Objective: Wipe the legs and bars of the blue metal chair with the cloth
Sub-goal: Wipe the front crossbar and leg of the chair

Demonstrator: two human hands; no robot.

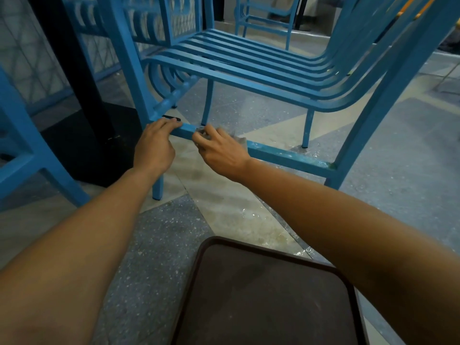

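Head view, low angle beside the blue metal chair (249, 70), standing on the speckled floor (410, 158). Left hand (155, 145) at the near end of the lower side bar (286, 155), fingers (171, 123) curled over its top where it meets the front leg (139, 90), apparently steadying the frame. Right hand (221, 150) just beside it on the same bar, fingers clenched around a greyish cloth (239, 139), blurred and mostly hidden, pressed against the bar.

Stage of work, as a judgement: wiping of the lower side bar under way, near its front end. Sheen and small bright patches on the bar toward the rear leg (368, 125), and on the floor below it, suggestive of moisture, hence probably a stretch already covered; not certain from one view. Front leg beside the left hand, far legs (207, 103) under the seat, and the cross bar (171, 98) beneath the seat front with no clear sign either way; presumably yet to be done or checked.

Also present: dark brown tray (268, 295) in the foreground, black table pedestal (82, 83) at left, further blue chairs (263, 18) behind.
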